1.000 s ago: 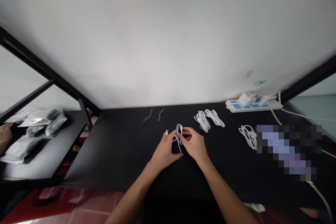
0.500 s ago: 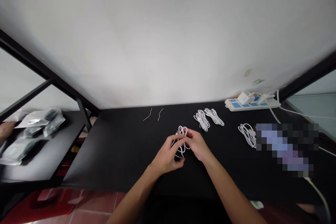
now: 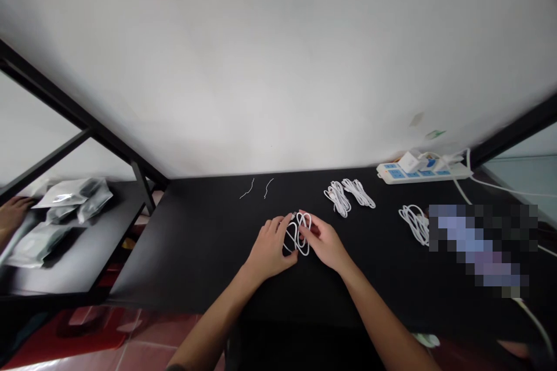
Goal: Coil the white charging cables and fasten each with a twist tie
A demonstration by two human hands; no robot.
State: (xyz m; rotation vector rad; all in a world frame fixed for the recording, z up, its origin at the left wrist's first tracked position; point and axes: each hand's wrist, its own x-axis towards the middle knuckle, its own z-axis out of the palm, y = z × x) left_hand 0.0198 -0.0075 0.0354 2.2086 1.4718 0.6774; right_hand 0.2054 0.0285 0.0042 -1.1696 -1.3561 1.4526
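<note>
Between my hands, a white cable [image 3: 303, 246] lies in loose loops just above or on the black table. My left hand [image 3: 272, 248] curls round the cable's left side, thumb below and fingers above, gripping its loops. With thumb and fingers, my right hand [image 3: 324, 240] pinches the upper right part of the loops. A pale connector end shows near my left fingertips. Beyond my hands lie two coiled white cables, one [image 3: 337, 198] beside the other [image 3: 359, 193]. Another white cable coil [image 3: 415, 224] rests farther right.
Two thin white twist ties [image 3: 247, 189] lie toward the back. A power strip [image 3: 407, 179] with plugged-in adapters stands against the wall. On the left, plastic-wrapped packages [image 3: 65, 194] lie on an adjoining table, near another person's hand [image 3: 15, 214]. A blurred patch covers the right side.
My left hand has shifted slightly left and opened away from my right, so more of the cable's loops show between them. The view has moved a little.
</note>
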